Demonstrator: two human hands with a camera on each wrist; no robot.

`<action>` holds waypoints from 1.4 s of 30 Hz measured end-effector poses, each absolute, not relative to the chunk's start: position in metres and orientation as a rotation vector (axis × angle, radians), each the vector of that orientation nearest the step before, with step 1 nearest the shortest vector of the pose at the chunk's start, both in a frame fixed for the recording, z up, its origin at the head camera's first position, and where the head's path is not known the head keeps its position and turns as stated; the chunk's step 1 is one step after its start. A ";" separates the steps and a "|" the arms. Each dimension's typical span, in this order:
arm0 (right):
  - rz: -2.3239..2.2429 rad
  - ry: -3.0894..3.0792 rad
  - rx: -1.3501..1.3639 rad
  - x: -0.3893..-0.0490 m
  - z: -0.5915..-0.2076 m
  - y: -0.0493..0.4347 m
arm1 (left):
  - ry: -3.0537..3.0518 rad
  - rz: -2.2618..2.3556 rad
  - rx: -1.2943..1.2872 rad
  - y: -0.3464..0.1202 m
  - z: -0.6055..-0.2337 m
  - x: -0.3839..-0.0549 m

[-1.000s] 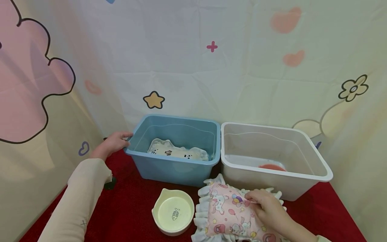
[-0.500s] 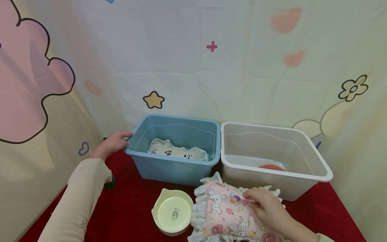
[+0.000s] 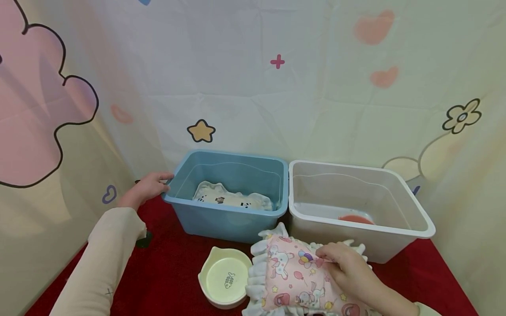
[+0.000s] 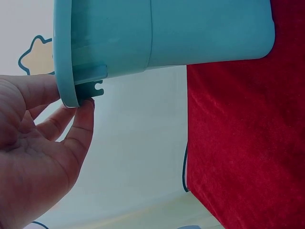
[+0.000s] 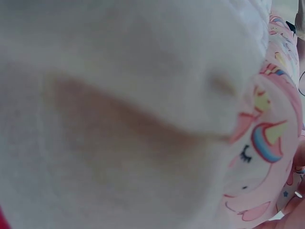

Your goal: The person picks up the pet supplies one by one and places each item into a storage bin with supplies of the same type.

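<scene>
Pillow (image 3: 290, 283) shifted slightly left with right hand (image 3: 349, 270). Left hand (image 3: 147, 188): pinching rim of blue bin (image 3: 225, 224). Yellow bowl (image 3: 221, 270): just beside pillow. Right hand: fingers closed, pinching pillow before white bin (image 3: 385, 248).

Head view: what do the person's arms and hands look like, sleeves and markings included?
The left hand and right hand are gloveless. The left sleeve is long and cream, with a small dark x-shaped mark. Only a pale bit of the right sleeve shows. A dark piece shows by the left cuff; I can't tell if it's worn.
</scene>
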State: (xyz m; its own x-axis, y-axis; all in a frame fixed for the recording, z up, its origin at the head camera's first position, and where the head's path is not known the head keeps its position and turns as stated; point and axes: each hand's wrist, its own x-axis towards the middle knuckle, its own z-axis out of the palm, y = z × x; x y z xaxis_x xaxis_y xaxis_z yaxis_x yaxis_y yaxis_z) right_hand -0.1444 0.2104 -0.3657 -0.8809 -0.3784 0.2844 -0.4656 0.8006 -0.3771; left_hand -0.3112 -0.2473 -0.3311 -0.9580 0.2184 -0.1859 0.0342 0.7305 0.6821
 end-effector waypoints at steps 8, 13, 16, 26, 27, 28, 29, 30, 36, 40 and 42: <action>0.671 -2.730 0.744 -0.145 -0.360 0.207 | 2.682 1.047 0.199 -0.248 -0.333 -0.313; 0.670 -2.773 0.717 -0.145 -0.355 0.204 | 2.686 1.043 0.193 -0.248 -0.333 -0.313; 0.660 -2.739 0.746 -0.145 -0.353 0.204 | 2.688 1.042 0.192 -0.248 -0.332 -0.312; 0.647 -2.720 0.744 -0.143 -0.346 0.198 | 2.689 1.043 0.198 -0.249 -0.333 -0.313; 0.648 -2.733 0.731 -0.143 -0.345 0.198 | 2.689 1.044 0.198 -0.249 -0.333 -0.313; 0.647 -2.740 0.724 -0.142 -0.344 0.197 | 2.689 1.043 0.199 -0.249 -0.333 -0.313; 0.646 -2.743 0.719 -0.142 -0.343 0.197 | 2.690 1.041 0.200 -0.249 -0.332 -0.313; 0.644 -2.747 0.715 -0.142 -0.342 0.196 | 2.691 1.040 0.199 -0.248 -0.332 -0.313; 0.627 -2.742 0.696 -0.141 -0.335 0.193 | 2.692 1.034 0.189 -0.247 -0.332 -0.312; 0.628 -2.717 0.716 -0.141 -0.331 0.191 | 2.687 1.037 0.190 -0.247 -0.331 -0.312; 0.625 -2.700 0.740 -0.141 -0.328 0.191 | 2.687 1.037 0.194 -0.247 -0.331 -0.312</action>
